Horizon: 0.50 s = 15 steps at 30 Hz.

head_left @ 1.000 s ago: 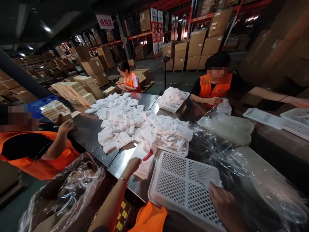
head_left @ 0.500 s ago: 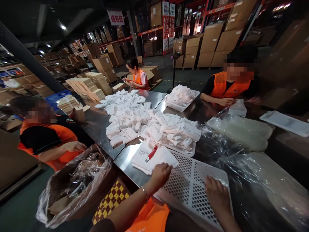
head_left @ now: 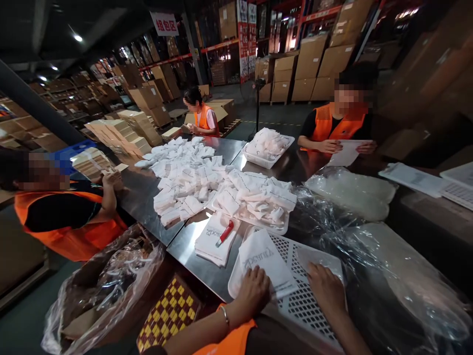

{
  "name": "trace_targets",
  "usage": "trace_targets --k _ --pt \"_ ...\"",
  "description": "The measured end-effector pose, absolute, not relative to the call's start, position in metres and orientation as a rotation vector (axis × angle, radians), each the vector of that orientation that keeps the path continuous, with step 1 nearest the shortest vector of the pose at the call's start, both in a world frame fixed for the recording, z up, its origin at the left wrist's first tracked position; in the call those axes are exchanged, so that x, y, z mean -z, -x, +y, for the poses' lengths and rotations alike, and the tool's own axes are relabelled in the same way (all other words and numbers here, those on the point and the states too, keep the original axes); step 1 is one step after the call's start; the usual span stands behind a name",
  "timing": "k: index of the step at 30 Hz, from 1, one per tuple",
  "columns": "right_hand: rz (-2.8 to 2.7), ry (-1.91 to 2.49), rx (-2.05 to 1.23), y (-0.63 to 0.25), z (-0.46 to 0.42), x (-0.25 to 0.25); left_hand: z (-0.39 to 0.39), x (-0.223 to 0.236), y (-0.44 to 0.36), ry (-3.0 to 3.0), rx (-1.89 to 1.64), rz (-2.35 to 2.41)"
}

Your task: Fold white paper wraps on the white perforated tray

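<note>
My left hand (head_left: 254, 287) is closed on the lower edge of a white printed bag (head_left: 264, 259), which lies tilted over a white plastic basket (head_left: 295, 303) with a lattice bottom. My right hand (head_left: 327, 286) rests at the basket's right side, fingers extended and touching a sheet of clear plastic (head_left: 327, 259); its fingertips are partly hidden. Left of the basket is a stack of similar white printed bags (head_left: 210, 241), with a red-handled cutter (head_left: 226, 232) on top.
Beyond the basket spreads a heap of small white packets (head_left: 192, 182), some in a tray. Clear plastic film (head_left: 399, 266) covers the table at right. A lined waste box (head_left: 111, 291) stands at left. Three co-workers in orange vests sit around the table.
My left hand has drawn a white bag from the stack over the basket. My right hand has shifted slightly left on the clear plastic. The co-worker at right now holds up a white sheet.
</note>
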State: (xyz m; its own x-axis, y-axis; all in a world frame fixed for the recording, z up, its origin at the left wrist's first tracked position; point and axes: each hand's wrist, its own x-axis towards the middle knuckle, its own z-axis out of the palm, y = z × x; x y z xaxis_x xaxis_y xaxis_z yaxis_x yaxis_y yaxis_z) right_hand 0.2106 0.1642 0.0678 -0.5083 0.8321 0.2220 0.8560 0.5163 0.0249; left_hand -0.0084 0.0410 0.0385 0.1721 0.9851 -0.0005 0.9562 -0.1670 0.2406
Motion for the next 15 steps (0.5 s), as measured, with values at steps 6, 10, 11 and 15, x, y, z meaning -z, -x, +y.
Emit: trace_targets --k 6,10,11,15 --pt "-2.411 1.56 -0.48 -0.208 0.165 -0.092 0.047 -0.034 -0.002 -2.336 -0.24 1.917" --pt "-2.338 1.116 -0.929 -0.203 0.131 -0.089 0.053 -0.039 0.002 -2.211 -0.267 1.877" --pt "-2.353 0.953 -1.014 -0.2 0.123 -0.088 0.054 -0.04 0.004 -2.196 -0.279 1.863" --pt "-2.427 0.418 -1.316 -0.191 0.101 -0.094 0.053 -0.045 0.015 -2.225 -0.358 1.92"
